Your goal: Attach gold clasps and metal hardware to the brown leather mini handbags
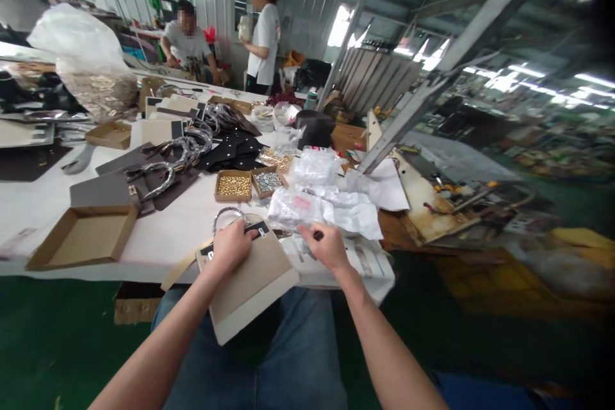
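My left hand (233, 245) grips the top edge of a beige bag panel (262, 272), its fingers over a black strip with small metal fittings. The panel's lower part hangs past the table edge above my lap. A handle in clear wrap (228, 213) curves up just behind that hand. To the right, my right hand (329, 246) is closed around a dark-handled tool (318, 236), most of which the fingers hide. It is apart from the panel, beside clear plastic bags (298, 208).
Small boxes of gold pieces (233, 186) and silver pieces (268, 181) stand beyond my hands. An open cardboard tray (84, 237) lies left, near wrapped-handle bag parts (110, 182). A slanted metal post (408, 115) rises at the right. Two people are across the table.
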The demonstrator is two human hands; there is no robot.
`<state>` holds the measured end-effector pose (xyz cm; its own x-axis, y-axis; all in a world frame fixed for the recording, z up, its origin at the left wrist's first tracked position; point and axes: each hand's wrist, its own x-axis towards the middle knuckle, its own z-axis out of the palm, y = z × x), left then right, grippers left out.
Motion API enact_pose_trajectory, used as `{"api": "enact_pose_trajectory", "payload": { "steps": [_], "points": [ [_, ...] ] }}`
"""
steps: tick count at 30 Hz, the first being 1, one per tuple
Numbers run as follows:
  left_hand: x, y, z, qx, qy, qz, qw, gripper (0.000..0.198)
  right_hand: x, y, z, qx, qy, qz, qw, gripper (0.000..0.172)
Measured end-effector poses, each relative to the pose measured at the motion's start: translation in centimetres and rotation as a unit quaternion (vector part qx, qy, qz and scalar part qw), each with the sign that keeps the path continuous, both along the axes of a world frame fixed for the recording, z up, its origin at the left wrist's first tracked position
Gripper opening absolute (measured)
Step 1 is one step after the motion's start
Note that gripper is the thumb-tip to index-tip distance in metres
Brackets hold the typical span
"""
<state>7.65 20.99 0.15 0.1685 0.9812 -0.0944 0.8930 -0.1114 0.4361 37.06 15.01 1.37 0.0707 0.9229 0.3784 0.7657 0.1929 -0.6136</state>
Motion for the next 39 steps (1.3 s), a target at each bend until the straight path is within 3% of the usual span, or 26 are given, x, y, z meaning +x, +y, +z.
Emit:
{"api": "enact_pose_trajectory", "payload": {
  "steps": [3, 7, 13, 16, 19, 23, 27, 31, 33, 37, 39],
  "points": [
    [0.1, 0.3, 0.1, -0.004, 0.001, -0.002, 1.000, 0.031, 5.5, -2.6, -2.3, -0.039, -0.152, -0.031, 0.987, 0.064],
    [0.2, 0.3, 0.3, -0.006, -0.008, -0.004, 1.000, 0.030, 10.7, -2.6, -3.8, -0.073, -0.246, -0.088, 0.963, 0.064],
    [0.2, -0.1, 0.8, -0.008, -0.007, 0.002, 1.000, 0.030, 12.9, -1.0, -4.8, -0.084, -0.255, -0.042, 0.962, 0.056],
    [0.2, -0.2, 0.7, 0.000, -0.010, 0.003, 1.000, 0.031, 11.0, -2.0, -5.1, -0.026, -0.234, -0.077, 0.969, 0.055],
    [0.1, 0.1, 0.9, -0.003, -0.015, -0.001, 1.000, 0.031, 6.8, -3.2, -4.8, 0.007, -0.135, -0.082, 0.987, 0.050],
    [0.1, 0.2, 1.6, -0.011, -0.016, -0.010, 1.000, 0.031, -0.6, -1.9, -3.8, -0.041, 0.042, 0.062, 0.996, 0.048],
    [-0.1, -0.1, 2.2, 0.015, -0.042, -0.034, 0.998, 0.026, -5.3, 3.0, -3.1, -0.061, 0.106, 0.165, 0.979, 0.065],
    [-1.3, -1.0, 3.6, 0.014, -0.137, -0.073, 0.988, 0.021, -6.3, 7.1, -3.1, -0.156, 0.161, 0.217, 0.950, 0.073],
    [-2.5, -1.6, 4.8, 0.050, -0.199, -0.076, 0.976, 0.023, -6.1, 8.1, -3.0, -0.188, 0.177, 0.231, 0.938, 0.072],
    [-6.5, -2.7, 6.8, 0.187, -0.281, 0.016, 0.941, 0.023, -5.9, 8.6, -2.3, -0.225, 0.160, 0.260, 0.925, 0.063],
    [-8.9, -3.0, 6.6, 0.185, -0.307, 0.072, 0.931, 0.028, -5.9, 8.5, -1.9, -0.234, 0.145, 0.269, 0.923, 0.053]
  ]
}}
